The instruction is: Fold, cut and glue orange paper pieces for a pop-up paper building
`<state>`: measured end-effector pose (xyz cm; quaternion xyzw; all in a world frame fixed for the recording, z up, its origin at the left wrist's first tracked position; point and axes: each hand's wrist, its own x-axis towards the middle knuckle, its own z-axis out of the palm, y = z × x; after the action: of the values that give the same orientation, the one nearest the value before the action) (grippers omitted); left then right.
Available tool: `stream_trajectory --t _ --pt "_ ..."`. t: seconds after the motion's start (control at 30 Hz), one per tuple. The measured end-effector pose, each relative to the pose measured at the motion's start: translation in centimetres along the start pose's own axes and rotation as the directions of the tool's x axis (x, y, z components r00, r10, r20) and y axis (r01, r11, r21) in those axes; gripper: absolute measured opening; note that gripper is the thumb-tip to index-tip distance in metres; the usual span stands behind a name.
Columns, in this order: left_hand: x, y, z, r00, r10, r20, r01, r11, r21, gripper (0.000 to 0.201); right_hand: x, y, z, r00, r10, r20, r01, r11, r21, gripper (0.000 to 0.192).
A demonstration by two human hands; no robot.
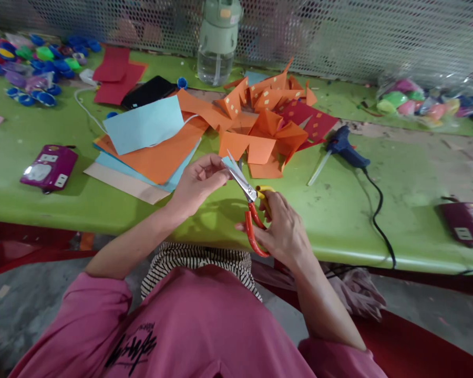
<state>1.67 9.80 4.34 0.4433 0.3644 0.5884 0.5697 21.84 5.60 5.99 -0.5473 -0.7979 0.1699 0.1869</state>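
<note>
My right hand (286,228) grips a pair of scissors (242,181) with one red and one yellow handle. Their blades are parted and point up and to the left. Between the fingertips of my left hand (201,181) is a small light-blue piece of paper (229,161), which lies at the blades; whether they cut into it I cannot tell. Just beyond my hands are folded orange paper pieces (262,147). To the left of them lies a stack of coloured sheets with a light-blue sheet (144,125) on top.
A blue glue gun (347,147) with a black cord lies to the right. A water bottle (216,47) stands at the back before a perforated metal panel (339,37). Purple power sockets (49,168) sit on the green table (114,212). Bottle caps (43,68) lie far left.
</note>
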Motion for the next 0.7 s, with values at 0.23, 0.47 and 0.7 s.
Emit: stream_trajectory --t 0.23,0.47,0.7 --pt "0.09 0.17 -0.04 0.998 -0.055 0.011 0.056 0.998 -0.035 0.011 -0.08 0.09 0.05 1.0 -0.01 -0.008 0.01 1.0 0.012 0.054" --pt "0.06 -0.01 -0.15 0.999 -0.035 0.018 0.036 0.998 -0.057 0.01 -0.04 0.1 0.26 0.999 -0.017 -0.046 0.016 1.0 -0.006 0.051" --pt "0.08 0.0 -0.17 0.999 -0.045 0.015 0.046 0.998 -0.04 0.013 -0.04 0.06 0.54 0.993 -0.032 -0.113 0.031 0.999 -0.006 0.051"
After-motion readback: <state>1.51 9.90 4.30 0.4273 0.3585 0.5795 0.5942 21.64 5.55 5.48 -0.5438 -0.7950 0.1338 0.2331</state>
